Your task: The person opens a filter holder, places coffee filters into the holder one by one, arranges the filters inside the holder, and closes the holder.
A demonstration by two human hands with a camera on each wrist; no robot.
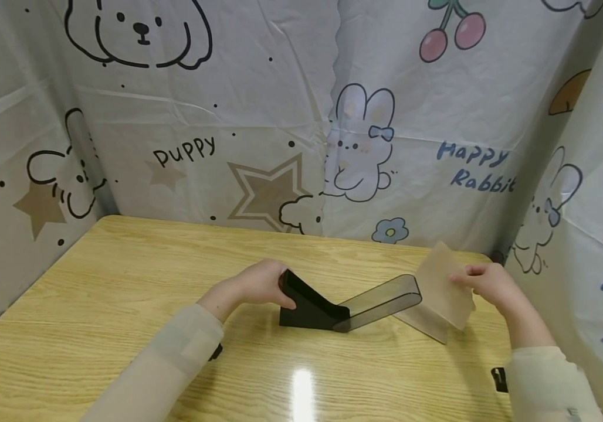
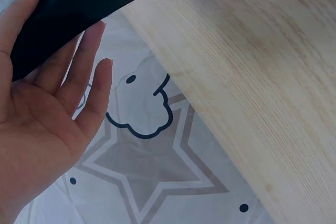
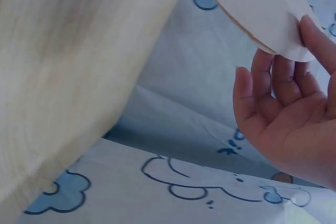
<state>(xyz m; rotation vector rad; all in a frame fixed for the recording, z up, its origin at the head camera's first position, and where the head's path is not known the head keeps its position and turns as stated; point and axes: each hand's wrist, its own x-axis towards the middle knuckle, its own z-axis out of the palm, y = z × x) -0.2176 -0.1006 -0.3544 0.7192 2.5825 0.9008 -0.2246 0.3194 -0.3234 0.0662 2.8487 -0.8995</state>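
A black, slope-sided box [image 1: 309, 308] stands on the table with its smoky see-through lid [image 1: 380, 302] swung out to the right. My left hand [image 1: 267, 284] holds the box at its tall end, thumb on the near side. In the left wrist view the fingers [image 2: 92, 51] lie along the dark box [image 2: 89, 11]. At the right, my right hand [image 1: 488, 284] pinches a thin tan paper [image 1: 441, 287] by its edge. The right wrist view shows this paper [image 3: 262, 11] with a curved edge, between thumb and fingers. A second tan layer [image 1: 425, 324] is low beneath it, partly hidden.
The light wood table [image 1: 122, 281] reaches back to a printed cloth [image 1: 201, 193] hung behind it. More cloth [image 1: 597, 234] hangs close by on the right. Small black pieces show at both sleeves, one by the right sleeve [image 1: 544, 381].
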